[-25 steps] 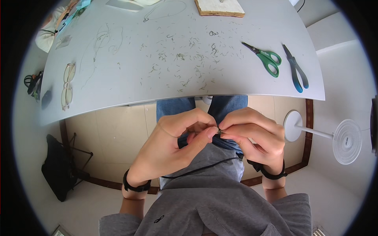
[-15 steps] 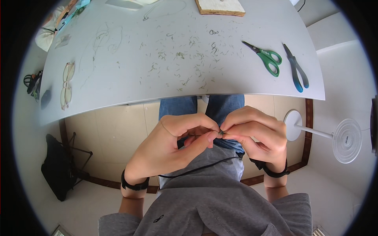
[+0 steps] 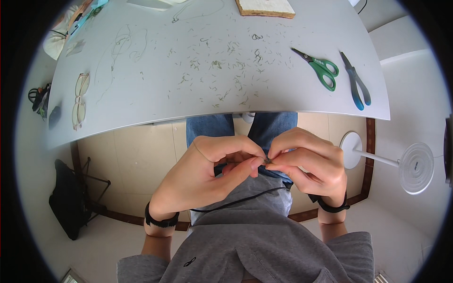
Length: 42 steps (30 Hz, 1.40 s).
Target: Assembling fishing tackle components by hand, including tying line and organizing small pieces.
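Observation:
My left hand and my right hand meet at the fingertips above my lap, just off the table's near edge. Both are closed in a pinch of thumb and fingers. Between the tips is a tiny dark greenish piece, mostly covered and too small to name. A thin line like a thread crosses my left hand at the base of the index finger. Scissors with green handles lie on the table beyond my right hand, with blue-handled pliers to their right.
Many short greenish clippings are scattered over the white table. Loose thread and eyeglasses lie at the left, a wooden board at the far edge. A white fan stands right; a black folding chair, left.
My fingertips have shifted slightly to the right, and the right fingers have rolled a little around the tiny piece. My legs have moved slightly apart. The things on the table lie as before.

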{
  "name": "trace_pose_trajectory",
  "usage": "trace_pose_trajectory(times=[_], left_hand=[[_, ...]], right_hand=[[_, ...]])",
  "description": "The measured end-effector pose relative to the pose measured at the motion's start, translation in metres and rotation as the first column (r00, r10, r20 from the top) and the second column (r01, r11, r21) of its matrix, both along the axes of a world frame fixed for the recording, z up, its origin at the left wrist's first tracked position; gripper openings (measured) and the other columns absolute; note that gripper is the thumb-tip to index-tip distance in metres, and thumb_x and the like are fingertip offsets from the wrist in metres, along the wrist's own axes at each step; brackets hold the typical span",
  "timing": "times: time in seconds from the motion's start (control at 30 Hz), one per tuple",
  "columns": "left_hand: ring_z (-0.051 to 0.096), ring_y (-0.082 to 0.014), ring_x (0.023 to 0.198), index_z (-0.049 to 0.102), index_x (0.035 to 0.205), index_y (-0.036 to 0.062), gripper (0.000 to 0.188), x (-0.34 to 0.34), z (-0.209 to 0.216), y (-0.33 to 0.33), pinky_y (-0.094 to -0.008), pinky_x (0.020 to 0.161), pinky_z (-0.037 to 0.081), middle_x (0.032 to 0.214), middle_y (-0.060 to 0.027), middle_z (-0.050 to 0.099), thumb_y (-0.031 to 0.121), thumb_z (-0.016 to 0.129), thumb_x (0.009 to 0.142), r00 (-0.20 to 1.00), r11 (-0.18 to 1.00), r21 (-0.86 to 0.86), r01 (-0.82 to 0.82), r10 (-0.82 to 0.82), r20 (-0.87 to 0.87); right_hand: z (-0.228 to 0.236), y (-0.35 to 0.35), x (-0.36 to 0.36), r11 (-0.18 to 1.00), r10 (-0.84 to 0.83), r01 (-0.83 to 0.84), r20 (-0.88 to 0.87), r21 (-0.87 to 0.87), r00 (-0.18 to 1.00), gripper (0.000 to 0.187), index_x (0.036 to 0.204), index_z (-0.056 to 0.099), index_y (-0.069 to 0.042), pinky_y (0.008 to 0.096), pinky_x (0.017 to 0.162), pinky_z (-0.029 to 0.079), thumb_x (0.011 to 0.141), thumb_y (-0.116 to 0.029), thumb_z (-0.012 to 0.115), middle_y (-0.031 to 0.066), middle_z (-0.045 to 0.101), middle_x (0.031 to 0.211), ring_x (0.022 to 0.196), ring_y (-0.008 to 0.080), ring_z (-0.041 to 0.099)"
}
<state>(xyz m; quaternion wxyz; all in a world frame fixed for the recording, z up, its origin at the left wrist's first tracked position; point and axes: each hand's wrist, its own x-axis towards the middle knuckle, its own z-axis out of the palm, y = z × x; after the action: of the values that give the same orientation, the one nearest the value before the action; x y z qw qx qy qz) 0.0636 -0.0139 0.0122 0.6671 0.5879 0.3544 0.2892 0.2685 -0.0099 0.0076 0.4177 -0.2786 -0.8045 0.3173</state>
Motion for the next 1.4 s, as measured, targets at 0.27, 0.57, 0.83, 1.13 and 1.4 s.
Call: trace_pose_trajectory(times=[0.27,0.57,0.83,1.13,1.4], left_hand=[[0.059,-0.0104,0.068,0.061,0.091,-0.0031,0.008,0.001,0.0008,0.0014,-0.0212,0.058,0.047,0.078,-0.0076,0.061,-0.004,0.054,0.087,0.999,0.999,-0.013,0.03,-0.03,-0.033],[0.058,-0.0094,0.066,0.06,0.087,-0.0027,0.006,0.0024,0.0006,0.002,-0.021,0.056,0.047,0.075,-0.0068,0.061,-0.004,0.054,0.086,0.999,0.999,0.043,0.029,-0.028,-0.039],[0.053,-0.0056,0.06,0.061,0.085,-0.0012,0.007,0.0014,0.0019,0.0022,-0.0195,0.05,0.039,0.07,-0.0048,0.06,-0.004,0.055,0.085,0.997,0.995,0.099,0.025,-0.018,-0.076],[0.053,-0.0058,0.06,0.061,0.086,-0.0015,0.006,0.0025,0.0004,0.0019,-0.0195,0.051,0.04,0.072,-0.0049,0.06,-0.003,0.055,0.086,0.998,0.996,0.084,0.019,-0.014,-0.063],[0.056,-0.0074,0.063,0.06,0.088,-0.0023,0.006,0.0015,0.0026,0.0017,-0.0206,0.054,0.045,0.073,-0.0061,0.06,-0.001,0.054,0.088,0.996,0.999,0.034,0.006,-0.003,-0.085]], right_hand=[[0.0004,-0.0009,-0.0002,1.0,0.01,-0.01,0.024,0.002,1.0,0.016,0.07,0.06,0.003,0.0263,0.053,0.045,0.059,0.008,0.071,0.0125,0.06,0.078,0.064,0.0189,0.057],[-0.0002,-0.0019,0.0031,1.0,0.011,-0.011,0.048,0.0,0.999,0.016,0.07,0.06,0.003,0.026,0.052,0.045,0.059,0.009,0.07,0.0124,0.059,0.078,0.063,0.0182,0.056],[-0.0017,-0.0022,0.0021,1.0,0.019,-0.019,0.037,-0.018,0.999,0.017,0.07,0.06,0.003,0.0267,0.054,0.047,0.06,0.003,0.074,0.0129,0.06,0.078,0.065,0.0195,0.059],[-0.0036,-0.0032,0.0008,1.0,0.009,-0.008,0.041,-0.012,0.999,0.017,0.071,0.061,0.003,0.0273,0.054,0.047,0.061,-0.001,0.074,0.0125,0.06,0.078,0.065,0.0201,0.058],[-0.0013,-0.0035,0.0013,1.0,0.0,0.002,0.058,-0.024,0.998,0.017,0.072,0.06,0.002,0.0272,0.054,0.046,0.062,0.002,0.074,0.0129,0.06,0.079,0.064,0.0194,0.056]])
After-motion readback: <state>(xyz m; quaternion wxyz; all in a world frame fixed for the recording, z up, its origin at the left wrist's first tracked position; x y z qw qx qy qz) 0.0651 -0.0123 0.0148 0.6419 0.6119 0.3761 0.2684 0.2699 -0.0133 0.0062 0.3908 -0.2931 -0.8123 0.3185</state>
